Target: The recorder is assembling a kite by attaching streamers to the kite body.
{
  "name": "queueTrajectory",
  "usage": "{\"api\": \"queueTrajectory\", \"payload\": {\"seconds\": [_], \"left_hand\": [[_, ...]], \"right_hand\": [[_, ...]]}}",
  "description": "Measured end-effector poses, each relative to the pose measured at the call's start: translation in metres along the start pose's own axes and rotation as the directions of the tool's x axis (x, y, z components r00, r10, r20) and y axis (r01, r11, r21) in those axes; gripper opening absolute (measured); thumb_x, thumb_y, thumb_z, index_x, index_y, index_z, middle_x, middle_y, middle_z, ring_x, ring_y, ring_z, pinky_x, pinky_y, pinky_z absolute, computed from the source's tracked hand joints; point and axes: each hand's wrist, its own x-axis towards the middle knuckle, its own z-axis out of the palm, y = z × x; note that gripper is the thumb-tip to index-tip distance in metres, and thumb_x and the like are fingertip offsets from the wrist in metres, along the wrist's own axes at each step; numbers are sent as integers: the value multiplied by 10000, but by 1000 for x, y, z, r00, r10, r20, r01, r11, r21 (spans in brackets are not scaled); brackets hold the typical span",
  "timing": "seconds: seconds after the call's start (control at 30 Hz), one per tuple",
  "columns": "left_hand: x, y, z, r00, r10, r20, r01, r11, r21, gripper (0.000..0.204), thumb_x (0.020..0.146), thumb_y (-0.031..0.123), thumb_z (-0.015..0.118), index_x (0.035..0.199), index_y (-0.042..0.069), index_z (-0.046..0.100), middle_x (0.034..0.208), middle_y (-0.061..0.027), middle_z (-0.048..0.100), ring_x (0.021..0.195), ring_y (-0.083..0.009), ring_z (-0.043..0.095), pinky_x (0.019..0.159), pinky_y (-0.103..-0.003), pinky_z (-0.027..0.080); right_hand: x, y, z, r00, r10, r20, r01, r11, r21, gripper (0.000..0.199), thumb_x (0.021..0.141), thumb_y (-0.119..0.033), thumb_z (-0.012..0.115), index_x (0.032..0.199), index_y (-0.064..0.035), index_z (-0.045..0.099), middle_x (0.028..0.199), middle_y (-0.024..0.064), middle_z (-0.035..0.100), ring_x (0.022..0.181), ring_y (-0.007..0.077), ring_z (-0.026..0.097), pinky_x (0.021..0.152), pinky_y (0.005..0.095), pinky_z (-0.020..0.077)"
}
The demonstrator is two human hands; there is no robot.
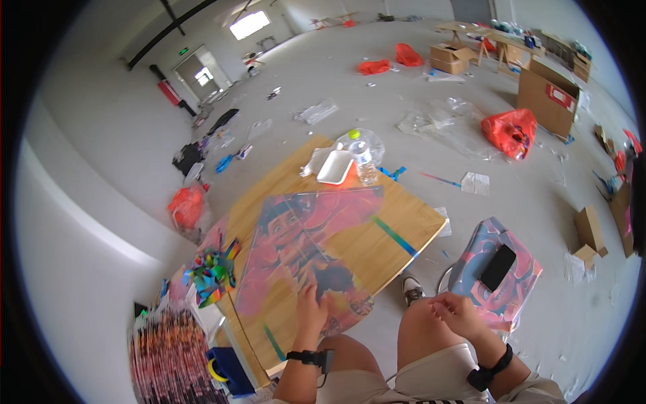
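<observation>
A thin, partly see-through plastic sheet (289, 229) with a printed cartoon figure lies across the wooden table (404, 229). My left hand (311, 308) rests on the sheet's near part, its fingers stretched out toward the figure. Above my right knee hovers my right hand (456, 314), fingers curled and tips together; whatever may be between them is too small to make out. Nearest to that hand is a stool (464, 269) covered in a similar print, with a black phone (497, 268) on top.
A clear bottle (362, 158) with a yellow-green cap and a white tray (335, 167) stand at the table's far end. Colourful ribbon scraps (214, 269) and a tall stack of printed sheets (168, 357) are at left. Cardboard boxes (548, 97) and red bags (509, 132) litter the floor.
</observation>
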Motion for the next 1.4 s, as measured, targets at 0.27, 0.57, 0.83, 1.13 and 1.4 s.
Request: {"api": "queueTrajectory", "payload": {"seconds": [0.27,0.57,0.83,1.13,1.4], "left_hand": [[57,19,26,996,-69,53,53,966,254,763,1030,460,531,1595,-2,308,1646,-257,302,1522,-454,269,1244,-521,242],[82,-13,58,992,-126,17,112,926,362,795,1052,582,372,1630,48,259,1697,-154,248,1565,-400,180,1265,-560,130],[95,-33,61,995,1,-96,39,911,411,752,1032,565,429,1574,45,393,1650,-146,357,1522,-394,301,1243,-563,202],[83,-33,53,996,-47,-70,71,918,390,758,1035,562,426,1592,51,361,1671,-134,322,1540,-382,265,1255,-541,190],[86,-37,44,996,-82,-39,90,922,377,758,1044,565,405,1605,60,334,1681,-134,302,1553,-375,240,1261,-534,170]], "right_hand": [[-24,0,39,914,-359,189,400,876,-271,116,962,-79,646,966,-44,757,769,57,722,675,175,698,645,325,550],[-14,9,51,978,-190,85,205,951,-231,125,962,-139,654,961,-102,773,762,51,731,713,219,710,674,353,553],[-6,11,54,974,-211,84,226,938,-262,117,946,-139,660,960,-108,772,758,53,727,716,228,710,688,356,553],[-6,12,53,985,-159,62,170,955,-244,87,916,-120,688,943,-84,763,749,64,727,693,231,709,658,357,551],[-9,11,53,983,-179,36,183,949,-257,92,926,-111,681,951,-76,762,748,68,732,683,216,713,650,344,551]]}}
